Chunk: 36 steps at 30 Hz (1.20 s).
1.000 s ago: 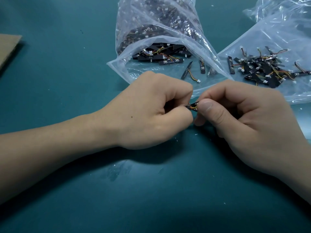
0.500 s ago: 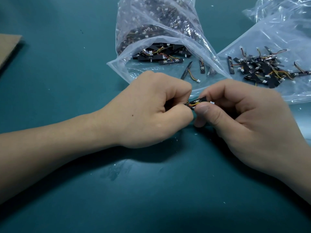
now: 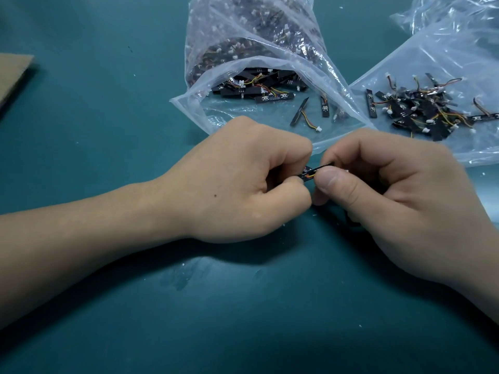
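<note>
A small black circuit strip (image 3: 313, 172) with thin red and yellow wires is held between both hands just above the teal mat. My left hand (image 3: 243, 182) pinches its left end with curled fingers. My right hand (image 3: 391, 195) pinches its right part between thumb and forefinger; a white connector tip shows behind the thumb. Most of the strip is hidden by the fingers.
An open clear bag (image 3: 259, 39) full of the same wired strips lies behind the hands, with several strips (image 3: 302, 112) loose at its mouth. A second plastic bag (image 3: 437, 63) at the right carries a pile of strips (image 3: 421, 112). Cardboard (image 3: 10, 74) lies at the far left.
The strip has been drawn out a little between the hands and its wires now show. Both hands stay in almost the same place.
</note>
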Tool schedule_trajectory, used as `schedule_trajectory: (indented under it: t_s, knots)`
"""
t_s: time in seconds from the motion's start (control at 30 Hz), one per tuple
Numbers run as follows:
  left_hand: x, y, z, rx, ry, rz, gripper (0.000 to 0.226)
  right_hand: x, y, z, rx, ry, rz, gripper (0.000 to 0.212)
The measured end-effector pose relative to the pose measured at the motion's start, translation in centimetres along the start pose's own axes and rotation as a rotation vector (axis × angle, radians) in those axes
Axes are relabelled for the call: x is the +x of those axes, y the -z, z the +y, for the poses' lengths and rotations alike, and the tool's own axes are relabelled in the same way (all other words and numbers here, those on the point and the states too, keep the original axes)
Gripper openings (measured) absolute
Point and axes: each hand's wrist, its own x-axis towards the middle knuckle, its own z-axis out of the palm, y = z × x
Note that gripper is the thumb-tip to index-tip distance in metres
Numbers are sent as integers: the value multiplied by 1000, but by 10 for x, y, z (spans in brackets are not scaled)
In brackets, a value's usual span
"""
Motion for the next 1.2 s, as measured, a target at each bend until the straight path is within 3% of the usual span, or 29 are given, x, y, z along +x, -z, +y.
schedule_trajectory:
  t_s: [0.57, 0.93, 1.1, 1.2]
  knots:
    - [-1, 3, 2, -58, -20, -11, 27, -1, 1, 2, 60, -4, 8, 18]
    - [-1, 2, 4, 14, 10, -4, 38, -1, 1, 2, 52, -2, 0, 17]
    - [0, -1, 9, 58, 106, -34, 58, -2, 2, 2, 22, -7, 1, 19]
    - [0, 0, 13, 71, 126, -67, 58, -2, 2, 2, 8, -10, -5, 19]
